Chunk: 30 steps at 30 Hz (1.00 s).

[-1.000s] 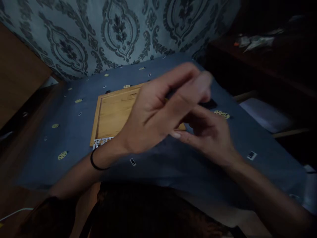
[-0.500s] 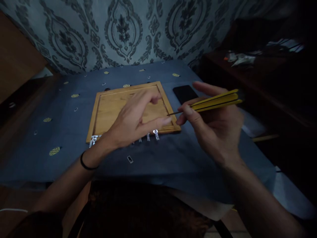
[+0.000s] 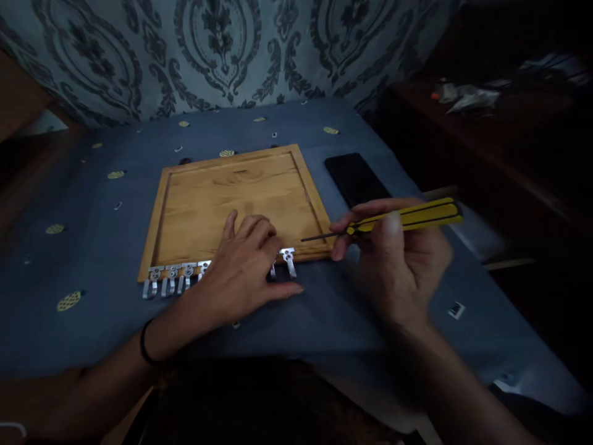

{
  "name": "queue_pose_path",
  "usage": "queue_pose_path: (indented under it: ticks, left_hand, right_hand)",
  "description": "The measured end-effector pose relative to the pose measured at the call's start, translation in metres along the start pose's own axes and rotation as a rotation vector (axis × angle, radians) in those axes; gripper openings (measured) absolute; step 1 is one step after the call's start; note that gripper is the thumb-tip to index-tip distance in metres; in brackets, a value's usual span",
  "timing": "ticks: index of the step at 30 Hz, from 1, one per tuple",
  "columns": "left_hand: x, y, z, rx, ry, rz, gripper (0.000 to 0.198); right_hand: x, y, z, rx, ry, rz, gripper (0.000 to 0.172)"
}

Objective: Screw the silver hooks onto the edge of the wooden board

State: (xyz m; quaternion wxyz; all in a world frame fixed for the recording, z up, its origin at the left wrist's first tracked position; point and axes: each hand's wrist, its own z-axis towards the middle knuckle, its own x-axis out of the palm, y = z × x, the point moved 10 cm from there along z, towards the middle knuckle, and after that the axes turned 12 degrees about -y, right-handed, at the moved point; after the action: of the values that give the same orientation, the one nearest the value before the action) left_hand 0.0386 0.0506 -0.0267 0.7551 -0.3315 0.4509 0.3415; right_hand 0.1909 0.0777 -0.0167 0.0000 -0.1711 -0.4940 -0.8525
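Observation:
A framed wooden board lies flat with several silver metal hooks along its near edge. My left hand rests over that edge, thumb stretched out in front and fingers apart on the board, hiding some hooks. The end hook shows just right of the hand. In my right hand is a yellow-and-black screwdriver, held nearly level. Its thin tip points left, over the board's near right corner.
A black phone lies right of the board, close to my right hand. The blue patterned tablecloth covers the table. A patterned curtain hangs behind. On a dark surface at the right sits a crumpled plastic bag.
My left hand has come down from above the board onto its near edge. My right hand has lowered slightly with the screwdriver. The view has shifted, showing more hooks.

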Motion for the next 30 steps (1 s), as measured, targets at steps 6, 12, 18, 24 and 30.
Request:
queue_pose_path:
  ticks: [6, 12, 18, 24, 30]
  left_hand:
    - [0.003, -0.004, -0.003, 0.002, -0.026, -0.022, 0.043]
    - [0.003, -0.004, -0.003, -0.018, -0.022, -0.037, 0.038]
    - [0.001, -0.006, 0.0, -0.004, -0.059, 0.007, 0.045]
    - [-0.004, -0.01, 0.002, -0.001, -0.12, -0.003, 0.034]
    - [-0.003, -0.01, 0.001, -0.02, -0.125, -0.037, 0.024]
  right_hand:
    - [0.004, 0.001, -0.005, 0.003, 0.055, -0.066, 0.016]
    - [0.005, 0.001, -0.007, 0.021, 0.059, -0.099, 0.017]
    - [0.01, 0.007, -0.009, -0.004, 0.084, -0.179, 0.014]
    - [0.013, 0.008, -0.01, 0.038, 0.107, -0.214, 0.019]
    - [0.016, 0.001, -0.012, 0.128, 0.154, -0.217, 0.019]
